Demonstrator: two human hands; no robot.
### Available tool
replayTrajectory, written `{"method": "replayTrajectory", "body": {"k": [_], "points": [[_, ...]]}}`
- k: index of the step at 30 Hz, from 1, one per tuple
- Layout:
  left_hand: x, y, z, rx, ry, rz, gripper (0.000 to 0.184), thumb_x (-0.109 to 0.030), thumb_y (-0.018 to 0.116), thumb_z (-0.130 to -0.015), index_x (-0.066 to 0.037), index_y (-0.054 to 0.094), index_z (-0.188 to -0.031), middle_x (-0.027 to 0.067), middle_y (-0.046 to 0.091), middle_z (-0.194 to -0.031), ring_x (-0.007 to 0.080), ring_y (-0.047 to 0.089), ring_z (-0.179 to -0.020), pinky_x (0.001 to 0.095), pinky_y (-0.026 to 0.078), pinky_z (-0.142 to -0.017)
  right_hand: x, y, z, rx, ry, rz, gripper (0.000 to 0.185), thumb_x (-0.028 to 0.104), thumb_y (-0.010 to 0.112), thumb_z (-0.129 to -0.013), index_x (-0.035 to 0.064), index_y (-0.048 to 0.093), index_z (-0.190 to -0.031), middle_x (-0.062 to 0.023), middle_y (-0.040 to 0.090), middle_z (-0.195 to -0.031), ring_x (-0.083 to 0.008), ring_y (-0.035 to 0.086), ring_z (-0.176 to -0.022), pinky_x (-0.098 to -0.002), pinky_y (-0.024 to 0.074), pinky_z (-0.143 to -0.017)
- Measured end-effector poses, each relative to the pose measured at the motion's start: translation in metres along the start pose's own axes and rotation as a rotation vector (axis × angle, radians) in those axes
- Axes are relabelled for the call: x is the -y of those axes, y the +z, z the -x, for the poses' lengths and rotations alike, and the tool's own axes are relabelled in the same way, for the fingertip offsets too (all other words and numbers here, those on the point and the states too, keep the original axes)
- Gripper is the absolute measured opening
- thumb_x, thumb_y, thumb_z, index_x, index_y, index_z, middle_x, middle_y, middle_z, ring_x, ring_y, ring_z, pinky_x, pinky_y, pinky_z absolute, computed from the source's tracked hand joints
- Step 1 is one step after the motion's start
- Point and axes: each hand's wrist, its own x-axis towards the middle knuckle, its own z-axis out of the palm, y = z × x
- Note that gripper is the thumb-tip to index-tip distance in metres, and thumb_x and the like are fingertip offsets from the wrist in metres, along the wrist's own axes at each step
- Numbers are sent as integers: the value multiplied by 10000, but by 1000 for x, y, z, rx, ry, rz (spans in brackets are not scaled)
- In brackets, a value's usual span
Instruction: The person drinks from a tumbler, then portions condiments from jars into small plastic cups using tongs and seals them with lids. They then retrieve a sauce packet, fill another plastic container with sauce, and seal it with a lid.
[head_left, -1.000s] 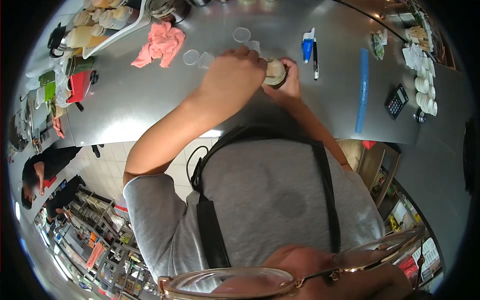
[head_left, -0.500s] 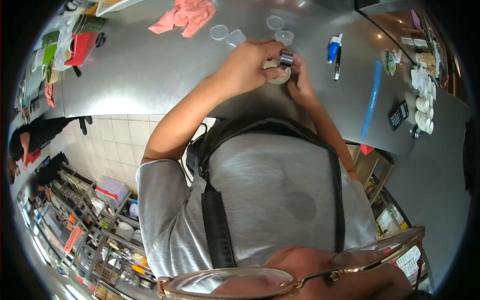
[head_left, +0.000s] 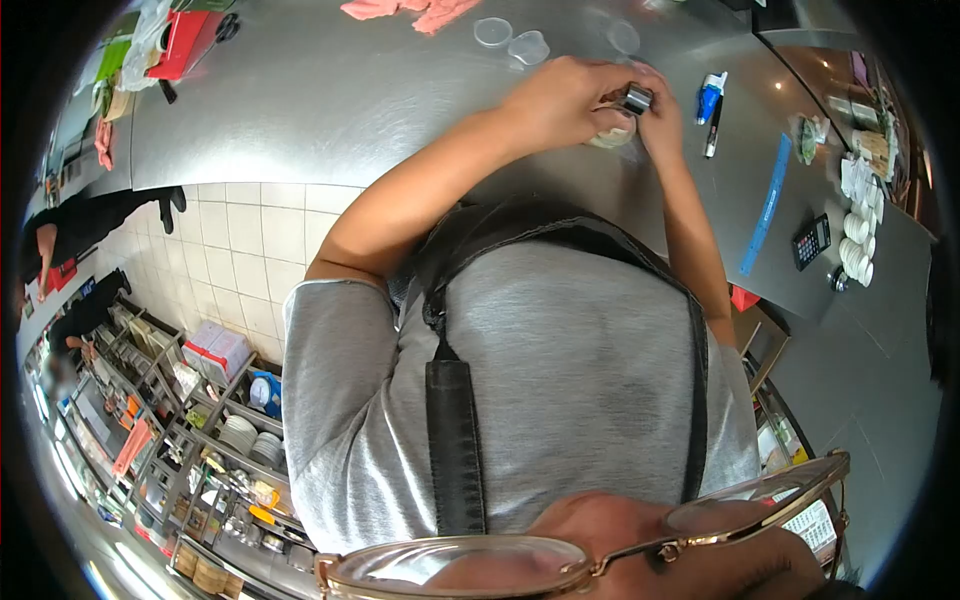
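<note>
My left hand [head_left: 570, 103] is closed around a small shiny metal cylinder [head_left: 637, 99], tilted between the hands. Just below its fingers is a round jar [head_left: 612, 136] with pale contents, partly covered by the hand. My right hand [head_left: 660, 112] is at the cylinder's right side with its fingers curled; what they hold is hidden. Beyond the hands on the steel table [head_left: 300, 110] lie a clear round plastic piece [head_left: 492, 32], a second clear one [head_left: 529, 47] and a third [head_left: 622, 38].
A pink cloth [head_left: 435, 12] is at the far edge. To the right are a blue-and-white item [head_left: 710, 98], a pen [head_left: 713, 128], a blue ruler [head_left: 766, 205], a calculator [head_left: 811, 242] and stacked white cups [head_left: 857, 245]. Two people stand at the far left, near shelving.
The view has shifted, so the table items sit higher and farther right. My right hand has left the jar's side; the metal cylinder now shows between my hands, above the jar.
</note>
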Motion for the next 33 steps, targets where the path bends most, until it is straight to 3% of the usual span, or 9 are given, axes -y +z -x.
{"method": "replayTrajectory", "body": {"k": [5, 7, 15, 17, 23, 26, 27, 29, 33], "points": [[-14, -11, -1, 54, 48, -21, 308, -179, 765, -792, -52, 617, -1029, 123, 662, -866, 309, 650, -796, 393, 507, -681, 22, -20, 42, -226, -16, -27, 234, 8, 764, -811, 48, 597, -970, -102, 517, -1223, -205, 575, -1106, -319, 482, -928], [-4, 1, 0, 74, 66, -26, 303, -176, 752, -804, -52, 607, -1038, 126, 655, -877, 319, 645, -814, 399, 505, -689, 34, -27, 53, -259, 30, 3, 366, -59, 775, -770, 42, 562, -1050, -64, 469, -1174, -187, 580, -1077, -314, 473, -955], [-3, 21, -5, 136, 78, -80, 262, -155, 740, -802, -36, 592, -982, 130, 666, -870, 374, 644, -863, 475, 494, -709, 55, -22, 75, -338, 117, -171, 551, -63, 785, -761, 27, 487, -1215, -75, 530, -1173, -170, 589, -1059, -307, 476, -952], [2, 21, -8, 88, -17, -73, 280, -175, 767, -806, -35, 625, -1002, 119, 690, -844, 291, 671, -769, 372, 530, -692, 62, -19, 78, -350, 141, -205, 587, -61, 788, -759, 27, 474, -1248, -85, 550, -1180, -173, 592, -1062, -310, 477, -955], [-4, 12, -10, 21, -131, 82, 265, -166, 813, -790, -29, 684, -977, 78, 716, -824, 143, 660, -731, 296, 525, -681, 80, -10, 88, -339, 120, -203, 698, -46, 800, -751, 10, 410, -1327, -119, 564, -1209, -205, 588, -1116, -330, 465, -991], [-5, 11, -8, 0, -79, 58, 272, -156, 821, -779, -27, 689, -979, 73, 719, -821, 133, 657, -729, 290, 525, -679, 83, -9, 91, -333, 28, -122, 726, -23, 812, -745, 8, 408, -1348, -130, 565, -1226, -218, 588, -1107, -345, 467, -985], [-6, 10, -8, 5, -79, 55, 272, -156, 821, -779, -27, 689, -979, 73, 719, -821, 133, 657, -729, 290, 525, -679, 83, -10, 90, -338, 29, -124, 726, -23, 812, -745, 8, 408, -1348, -130, 565, -1226, -218, 588, -1107, -345, 467, -985], [-9, 10, -5, -110, -25, 125, 278, -161, 811, -768, -11, 614, -892, 135, 686, -757, 246, 668, -657, 343, 502, -598, 85, -11, 91, -328, -61, 39, 764, 10, 825, -738, 4, 403, -1374, -144, 572, -1233, -219, 582, -1104, -349, 466, -977], [-11, 4, -5, -74, -74, 56, 297, -167, 824, -758, -5, 611, -888, 126, 686, -752, 246, 639, -628, 339, 492, -589, 91, -14, 90, -294, -17, 119, 785, 33, 831, -727, 4, 408, -1387, -150, 582, -1227, -217, 581, -1093, -346, 468, -955]]}}
